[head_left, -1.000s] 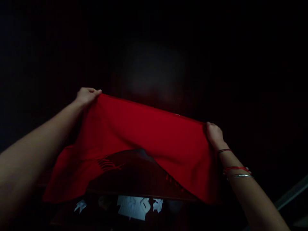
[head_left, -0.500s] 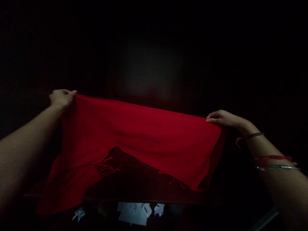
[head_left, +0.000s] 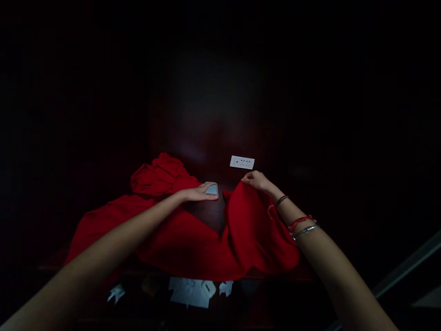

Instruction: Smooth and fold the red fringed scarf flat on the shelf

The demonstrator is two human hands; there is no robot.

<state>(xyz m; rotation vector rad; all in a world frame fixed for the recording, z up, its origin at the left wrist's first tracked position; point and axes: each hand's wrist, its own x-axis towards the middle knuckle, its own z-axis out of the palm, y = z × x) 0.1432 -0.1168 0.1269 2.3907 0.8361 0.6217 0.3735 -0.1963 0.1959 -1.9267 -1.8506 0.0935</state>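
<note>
My right hand [head_left: 257,179] pinches the cloth [head_left: 244,216], which drapes below it and spreads leftward. My left hand [head_left: 197,193] touches the phone [head_left: 212,190]; in this gloom, I can't tell whether it grips. Just beyond my right hand is a socket [head_left: 242,162].

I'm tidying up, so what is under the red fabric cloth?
A dark wood-grained surface shows between parts of the red fabric cloth; anything else underneath is covered.
</note>
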